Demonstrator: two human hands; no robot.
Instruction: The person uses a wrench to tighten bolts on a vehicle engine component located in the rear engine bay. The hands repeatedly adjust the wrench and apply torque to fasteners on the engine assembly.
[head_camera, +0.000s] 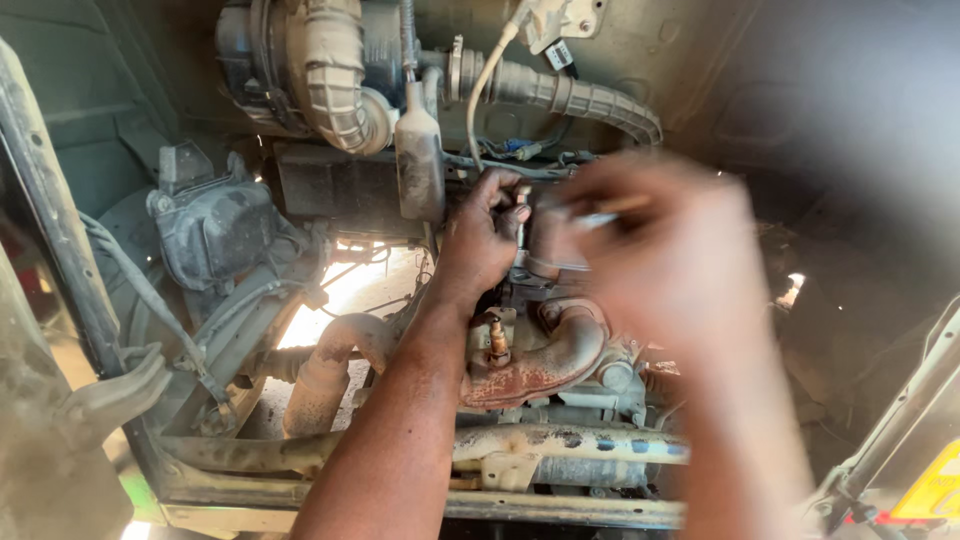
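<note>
Metal fitting (521, 205): small, upright, grey, at the top of the engine, just above the rusty exhaust manifold (540, 365). Left hand (483, 240): fingers curled around the fitting, thumb and fingertips closed on it. Right hand (655, 255): heavily blurred, raised close to the lens, just right of the fitting; a thin light-coloured item (610, 212) shows at its fingertips, but whether the fingers pinch it cannot be told. Sensor plug (497, 340): brass-coloured, seated in the manifold below the left wrist. Rusty pipe (330, 370): curves down left of the forearm. Ribbed hose (580, 100): runs across above the hands. Corrugated air duct (335, 75): upper left, by a dusty plastic bottle (420, 155).
</note>
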